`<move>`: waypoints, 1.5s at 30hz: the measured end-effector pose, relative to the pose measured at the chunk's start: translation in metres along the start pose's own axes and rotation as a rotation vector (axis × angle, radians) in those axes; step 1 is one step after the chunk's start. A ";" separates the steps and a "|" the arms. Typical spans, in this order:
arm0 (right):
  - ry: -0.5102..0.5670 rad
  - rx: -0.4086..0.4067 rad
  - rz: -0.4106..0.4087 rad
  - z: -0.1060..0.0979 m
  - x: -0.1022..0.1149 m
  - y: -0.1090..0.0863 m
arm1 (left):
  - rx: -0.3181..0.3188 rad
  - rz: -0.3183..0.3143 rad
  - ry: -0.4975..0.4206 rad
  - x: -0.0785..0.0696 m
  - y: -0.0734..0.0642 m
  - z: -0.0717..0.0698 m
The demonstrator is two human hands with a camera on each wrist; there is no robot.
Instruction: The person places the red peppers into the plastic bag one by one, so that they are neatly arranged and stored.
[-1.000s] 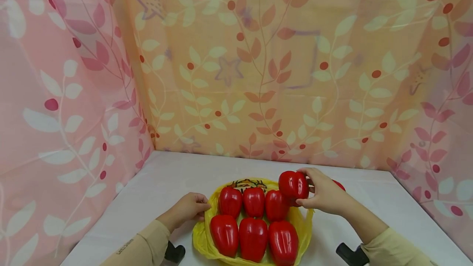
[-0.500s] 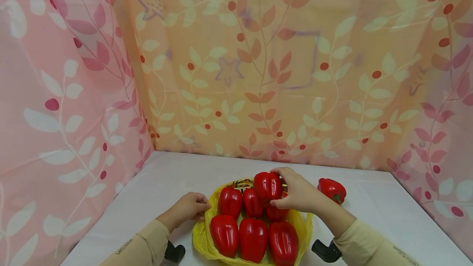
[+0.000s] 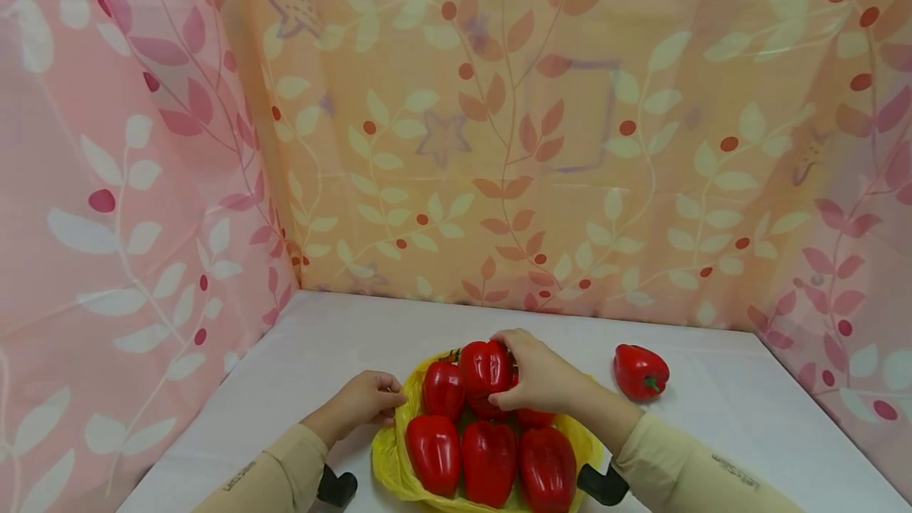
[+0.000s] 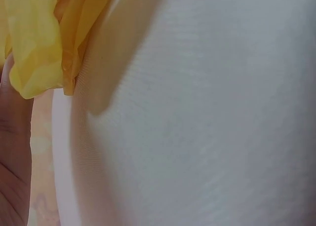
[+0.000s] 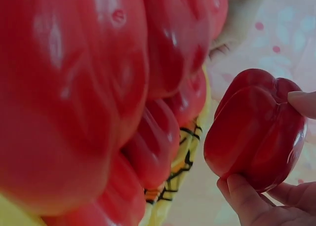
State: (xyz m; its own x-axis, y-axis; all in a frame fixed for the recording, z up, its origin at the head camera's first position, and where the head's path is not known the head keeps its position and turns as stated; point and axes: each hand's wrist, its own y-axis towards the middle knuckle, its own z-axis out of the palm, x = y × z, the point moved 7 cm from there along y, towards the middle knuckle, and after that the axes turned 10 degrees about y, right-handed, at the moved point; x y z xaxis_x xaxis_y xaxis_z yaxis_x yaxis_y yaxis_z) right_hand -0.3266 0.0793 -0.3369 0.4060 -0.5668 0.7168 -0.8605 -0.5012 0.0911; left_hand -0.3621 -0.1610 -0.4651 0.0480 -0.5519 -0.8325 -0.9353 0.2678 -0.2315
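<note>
My right hand grips a red bell pepper above the back row of peppers in a yellow plastic bag. In the right wrist view, that pepper sits between thumb and fingers, clear of the others. My left hand pinches the bag's left rim; in the left wrist view part of the hand shows beside the yellow film. Several red bell peppers lie in two rows inside the bag, such as the front middle pepper. The held pepper and right hand partly cover the back row.
One more red bell pepper with a green stem lies on the white table right of the bag. Patterned curtains stand behind and at both sides. Black wrist mounts show by both sleeves.
My right hand has carried the pepper leftward over the back row, from the bag's right edge to near its middle. The lone pepper at right has come into full view. The left hand stays put.
</note>
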 end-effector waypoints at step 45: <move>0.003 0.081 0.087 0.032 -0.003 0.012 | 0.011 0.000 -0.006 -0.003 -0.001 0.002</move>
State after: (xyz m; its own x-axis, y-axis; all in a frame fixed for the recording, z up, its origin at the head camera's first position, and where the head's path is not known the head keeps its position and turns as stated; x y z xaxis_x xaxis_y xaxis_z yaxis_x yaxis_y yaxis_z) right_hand -0.3288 0.0541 -0.3602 0.3300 -0.6083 0.7218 -0.8647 -0.5015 -0.0273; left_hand -0.3609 -0.1583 -0.4637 0.0503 -0.5474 -0.8354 -0.9315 0.2761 -0.2370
